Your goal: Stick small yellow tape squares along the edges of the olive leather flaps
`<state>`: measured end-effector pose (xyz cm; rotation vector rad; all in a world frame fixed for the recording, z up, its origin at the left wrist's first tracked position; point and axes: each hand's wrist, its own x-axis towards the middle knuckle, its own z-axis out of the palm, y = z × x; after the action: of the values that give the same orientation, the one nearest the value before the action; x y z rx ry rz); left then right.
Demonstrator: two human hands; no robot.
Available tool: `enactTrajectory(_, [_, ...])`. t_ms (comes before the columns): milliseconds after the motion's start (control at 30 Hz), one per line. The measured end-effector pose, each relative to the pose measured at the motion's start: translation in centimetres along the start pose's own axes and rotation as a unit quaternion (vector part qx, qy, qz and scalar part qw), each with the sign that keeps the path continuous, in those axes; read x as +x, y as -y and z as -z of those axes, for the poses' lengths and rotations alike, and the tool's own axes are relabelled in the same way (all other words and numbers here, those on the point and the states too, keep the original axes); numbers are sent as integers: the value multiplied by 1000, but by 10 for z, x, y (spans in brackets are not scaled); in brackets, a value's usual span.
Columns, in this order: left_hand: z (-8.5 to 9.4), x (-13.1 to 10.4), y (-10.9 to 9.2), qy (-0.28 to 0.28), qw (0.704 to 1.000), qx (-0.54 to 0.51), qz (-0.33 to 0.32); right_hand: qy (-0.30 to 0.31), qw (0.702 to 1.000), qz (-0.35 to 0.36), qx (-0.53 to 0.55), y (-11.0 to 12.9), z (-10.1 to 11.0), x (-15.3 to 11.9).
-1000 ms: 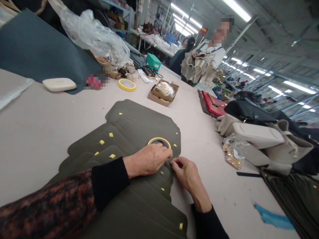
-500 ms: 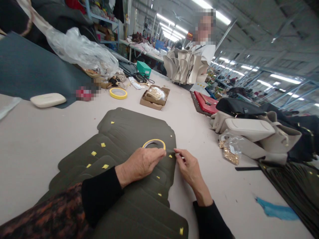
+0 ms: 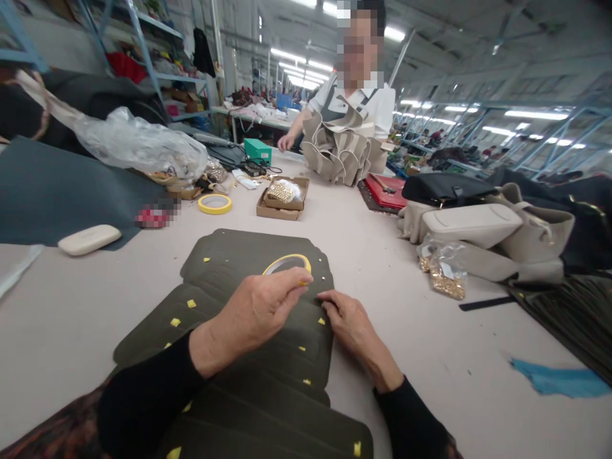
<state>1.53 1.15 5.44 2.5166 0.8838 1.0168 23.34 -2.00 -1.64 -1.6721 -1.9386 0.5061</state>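
Our pale table carries fanned dark olive panels, a yellow tape roll, a cardboard box, a cream case, beige bags and a blue scrap.

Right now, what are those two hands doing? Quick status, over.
Left hand holding yellow tape roll over fanned olive panels. Right hand pressing the top panel's edge. Nothing between the hands; co-worker stands across the table.
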Motion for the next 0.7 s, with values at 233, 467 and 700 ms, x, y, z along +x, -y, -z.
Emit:
enactTrajectory(233, [-23,25,2,10,1000,12,25,-13,987,-47,151,3,5,-8])
enactTrajectory(467, [-58,4,20,129,991,24,42,-98,964,-15,248,-3,10,-6])
enactTrajectory(700, [-66,-4,24,114,993,23,16,-111,975,133,142,12,12,-4])
